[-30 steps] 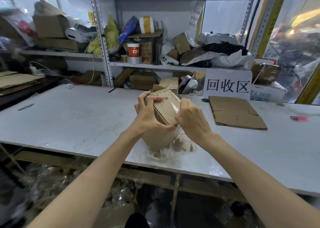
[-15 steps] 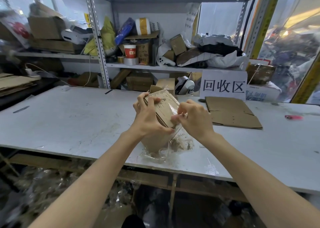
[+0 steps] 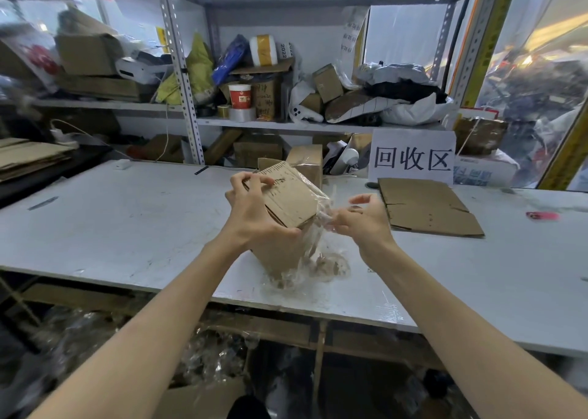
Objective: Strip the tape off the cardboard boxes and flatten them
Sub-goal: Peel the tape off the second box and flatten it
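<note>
The right hand [image 3: 359, 221], pinching the clear tape [image 3: 323, 216], has pulled away from the cardboard box [image 3: 292, 202] that the left hand [image 3: 254, 215] grips; I think the tape is peeling off.

The white sign [image 3: 412, 157] at 1 o'clock reads "回收区". The white strip [image 3: 283, 50] beside the tape roll [image 3: 262, 50] at 12 o'clock reads "2022". Other print is illegible.

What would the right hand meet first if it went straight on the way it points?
Likely the cardboard box, gripped by the left hand: the right hand, pinching clear tape, points left at it. Depth is uncertain.
</note>
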`<state>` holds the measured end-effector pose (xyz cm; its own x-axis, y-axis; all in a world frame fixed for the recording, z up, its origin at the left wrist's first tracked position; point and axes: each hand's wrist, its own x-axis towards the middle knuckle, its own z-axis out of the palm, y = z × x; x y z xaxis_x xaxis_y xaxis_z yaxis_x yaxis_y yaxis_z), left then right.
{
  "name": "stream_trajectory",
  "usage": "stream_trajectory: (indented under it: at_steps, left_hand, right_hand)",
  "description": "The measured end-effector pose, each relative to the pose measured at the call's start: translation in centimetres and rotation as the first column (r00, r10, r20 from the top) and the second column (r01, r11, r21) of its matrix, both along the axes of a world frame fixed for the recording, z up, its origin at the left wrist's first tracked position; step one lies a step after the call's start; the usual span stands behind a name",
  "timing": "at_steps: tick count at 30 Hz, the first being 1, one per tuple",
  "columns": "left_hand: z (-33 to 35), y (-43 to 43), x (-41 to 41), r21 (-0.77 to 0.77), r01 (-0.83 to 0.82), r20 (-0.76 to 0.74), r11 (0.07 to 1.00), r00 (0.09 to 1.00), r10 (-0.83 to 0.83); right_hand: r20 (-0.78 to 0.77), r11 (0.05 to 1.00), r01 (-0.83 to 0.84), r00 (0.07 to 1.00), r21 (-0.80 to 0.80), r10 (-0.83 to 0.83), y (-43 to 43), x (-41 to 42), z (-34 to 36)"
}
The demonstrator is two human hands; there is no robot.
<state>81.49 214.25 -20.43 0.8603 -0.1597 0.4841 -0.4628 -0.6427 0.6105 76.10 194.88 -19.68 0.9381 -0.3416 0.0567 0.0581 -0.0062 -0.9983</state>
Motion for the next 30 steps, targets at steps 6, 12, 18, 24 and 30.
stream_trajectory:
  at_steps: [6, 12, 18, 24, 30]
  left_hand:
    - [0.1, -1.0, -0.5, 0.032, -0.017, 0.033, 0.999, 0.999, 0.016]
    - [0.0, -1.7, -0.9, 0.055, 0.017, 0.056, 0.998, 0.998, -0.02]
    - [0.8, -0.3, -0.1, 0.097, 0.102, -0.036, 0.99, 0.994, -0.099]
    - [0.5, 0.1, -0.1, 0.107, 0.084, -0.036, 0.991, 0.996, -0.081]
    - [0.3, -1.0, -0.6, 0.129, 0.102, 0.005, 0.986, 0.995, -0.104]
  right_hand:
    - [-0.107, 0.98, -0.195, 0.976, -0.03, 0.191, -0.6, -0.2, 1.3]
    - [-0.014, 0.932, -0.058, 0.998, -0.359, 0.057, -0.6, 0.7, 0.1]
    - [-0.003, 0.897, -0.301, 0.948, -0.322, 0.317, -3.1, 0.1, 0.6]
    - [-0.165, 0.9, -0.359, 0.931, -0.247, 0.326, -4.9, -0.2, 0.4]
    - [0.114, 0.642, 0.038, 0.99, -0.766, 0.078, -1.6, 0.0, 1.5]
